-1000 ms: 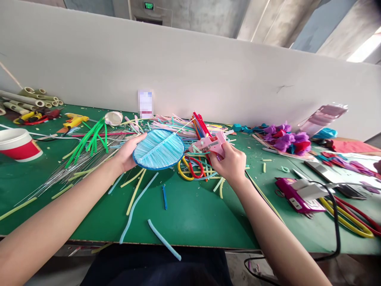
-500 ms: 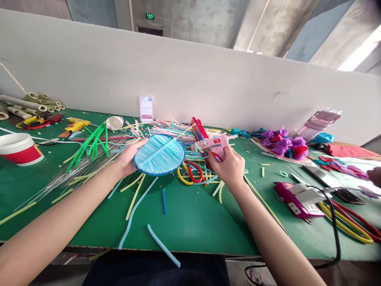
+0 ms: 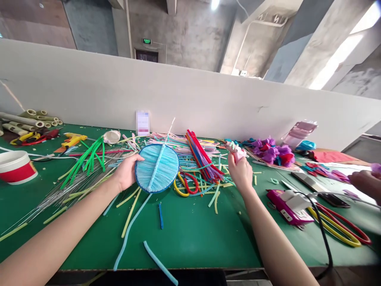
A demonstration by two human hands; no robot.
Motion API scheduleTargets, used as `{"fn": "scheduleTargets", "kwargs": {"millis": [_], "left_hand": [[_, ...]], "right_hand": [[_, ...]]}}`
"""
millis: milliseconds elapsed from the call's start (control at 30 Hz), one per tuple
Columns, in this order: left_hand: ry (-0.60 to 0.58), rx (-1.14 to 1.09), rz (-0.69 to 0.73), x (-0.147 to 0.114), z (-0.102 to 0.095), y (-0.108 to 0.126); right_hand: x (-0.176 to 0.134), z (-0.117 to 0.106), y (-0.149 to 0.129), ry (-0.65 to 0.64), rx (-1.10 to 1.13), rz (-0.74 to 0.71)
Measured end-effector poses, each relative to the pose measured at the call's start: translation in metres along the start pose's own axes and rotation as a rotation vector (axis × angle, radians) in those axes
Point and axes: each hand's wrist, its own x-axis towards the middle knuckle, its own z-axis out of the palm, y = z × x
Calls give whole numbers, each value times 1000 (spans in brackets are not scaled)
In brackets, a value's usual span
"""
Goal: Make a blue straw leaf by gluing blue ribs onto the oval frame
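My left hand (image 3: 128, 171) grips the left rim of a light-blue leaf-shaped disc (image 3: 162, 169), made of pipe cleaners with a dark-blue edge. A pale midrib crosses it, and a thin stem pokes out at the top. My right hand (image 3: 240, 171) is wrapped round a pink glue gun (image 3: 236, 151), held apart from the disc and turned away toward the back of the table. Between the hands lie a bundle of red and purple pipe cleaners (image 3: 204, 157) and red-and-yellow-handled scissors (image 3: 187, 184).
Green pipe cleaners (image 3: 94, 155), thin wires and a yellow glue gun (image 3: 73, 140) lie left, near a paper cup (image 3: 17, 167). A purple power strip (image 3: 288, 208) with a black cable sits right. Another person's hand (image 3: 366, 182) shows at the right edge.
My right hand has drawn the glue gun away from the disc, to the right. The disc has turned so its stem points more upward. The view has tilted up.
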Motion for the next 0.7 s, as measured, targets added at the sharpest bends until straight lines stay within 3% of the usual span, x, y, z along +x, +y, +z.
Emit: {"fn": "scheduleTargets", "kwargs": {"millis": [233, 400, 467, 567, 633, 700], "left_hand": [[6, 6, -4, 1, -2, -2], [27, -17, -31, 4, -5, -9], [37, -41, -41, 6, -6, -12], [41, -75, -43, 9, -8, -14], [42, -92, -40, 10, -8, -13], [42, -104, -40, 10, -9, -12]], "right_hand": [[18, 6, 32, -211, -212, 125], [15, -10, 29, -208, -309, 119], [12, -23, 15, -173, -328, 46], [7, -31, -25, -184, -287, -218], [4, -22, -59, -259, -256, -391], [4, -4, -92, -334, -262, -475]]}}
